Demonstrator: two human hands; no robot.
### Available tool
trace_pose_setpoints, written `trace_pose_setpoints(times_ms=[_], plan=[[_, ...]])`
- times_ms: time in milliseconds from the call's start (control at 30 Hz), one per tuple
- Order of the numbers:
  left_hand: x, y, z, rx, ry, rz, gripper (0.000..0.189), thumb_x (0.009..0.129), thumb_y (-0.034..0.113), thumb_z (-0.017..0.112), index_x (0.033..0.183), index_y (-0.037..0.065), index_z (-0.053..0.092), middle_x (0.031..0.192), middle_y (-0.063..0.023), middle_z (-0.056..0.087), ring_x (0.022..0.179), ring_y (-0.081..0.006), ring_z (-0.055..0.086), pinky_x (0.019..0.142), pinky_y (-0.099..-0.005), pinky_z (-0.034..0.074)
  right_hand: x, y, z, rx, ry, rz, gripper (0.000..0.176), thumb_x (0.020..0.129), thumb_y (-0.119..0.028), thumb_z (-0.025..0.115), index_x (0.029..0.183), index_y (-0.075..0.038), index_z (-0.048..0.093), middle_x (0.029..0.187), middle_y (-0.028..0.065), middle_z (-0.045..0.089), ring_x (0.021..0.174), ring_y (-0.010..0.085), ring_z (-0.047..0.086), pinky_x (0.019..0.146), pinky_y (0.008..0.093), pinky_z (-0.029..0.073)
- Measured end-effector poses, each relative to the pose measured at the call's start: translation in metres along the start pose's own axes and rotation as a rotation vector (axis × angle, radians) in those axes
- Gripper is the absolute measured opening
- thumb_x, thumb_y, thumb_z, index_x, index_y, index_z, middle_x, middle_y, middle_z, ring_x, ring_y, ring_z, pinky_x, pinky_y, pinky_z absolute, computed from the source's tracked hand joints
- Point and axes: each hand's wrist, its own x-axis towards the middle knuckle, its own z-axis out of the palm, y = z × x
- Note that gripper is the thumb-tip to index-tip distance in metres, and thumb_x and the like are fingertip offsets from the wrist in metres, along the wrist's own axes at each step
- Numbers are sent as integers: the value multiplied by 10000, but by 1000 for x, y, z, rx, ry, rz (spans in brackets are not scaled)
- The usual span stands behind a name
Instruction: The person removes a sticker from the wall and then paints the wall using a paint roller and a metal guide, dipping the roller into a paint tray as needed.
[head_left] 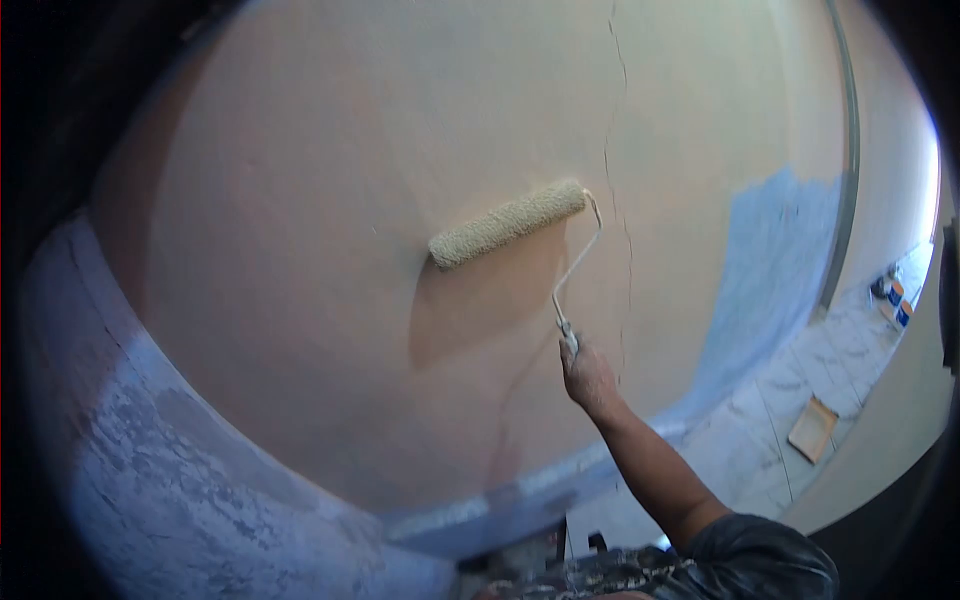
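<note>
My right hand (590, 378) is closed around the handle of a paint roller, with the arm stretched up from the lower right. The roller's long cream sleeve (508, 224) lies against the wall (330, 180), tilted up to the right. A bent, paint-coated wire frame (578, 262) joins its right end to the handle. The roller casts a shadow on the wall below it. A thin dark crack runs down the wall just right of the roller. My left hand does not show.
A bluish patch (770, 260) marks the wall's right side. Patchy bluish wall surface (190, 490) curves along the lower left. On the tiled floor (765, 410) at right lie a tan tray (813, 429) and small containers (895, 293). A grey vertical strip (850, 150) edges the wall.
</note>
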Motion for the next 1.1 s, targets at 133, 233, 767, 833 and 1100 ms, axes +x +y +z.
trace_pose_setpoints(times_ms=[133,233,767,833,1100], plan=[[-60,-74,25,-24,-1,-127,446,821,96,648,1250,42,541,776,-54,647,646,-129,585,587,-286,476,-33,48,24,-69,-60,127,350,941,-380,471,978,-33,503,777,302,598,786,509,572,669,585,427],[-82,-136,31,-21,16,-158,448,820,94,648,1252,40,540,776,-55,647,644,-130,586,583,-287,475,-63,90,49,-55,-112,184,334,943,-337,477,1015,-12,512,799,297,606,802,504,569,685,578,424],[-198,-100,8,-26,164,-526,443,785,71,645,1220,74,564,732,-50,621,619,-117,546,565,-273,442,-203,293,129,-143,-416,526,334,931,-376,492,989,-47,491,750,173,644,756,387,633,683,489,473],[-213,-93,13,-32,166,-593,445,778,69,644,1216,71,567,729,-51,617,611,-119,538,562,-272,437,-220,312,135,-146,-484,570,332,934,-383,485,979,-55,499,743,155,649,764,374,638,681,478,477],[-228,-108,22,-66,208,-574,386,811,95,631,1192,58,581,704,-46,583,619,-133,531,569,-292,440,-254,352,146,-244,-520,609,384,941,-402,466,965,-20,493,796,267,620,799,456,602,709,544,460]])
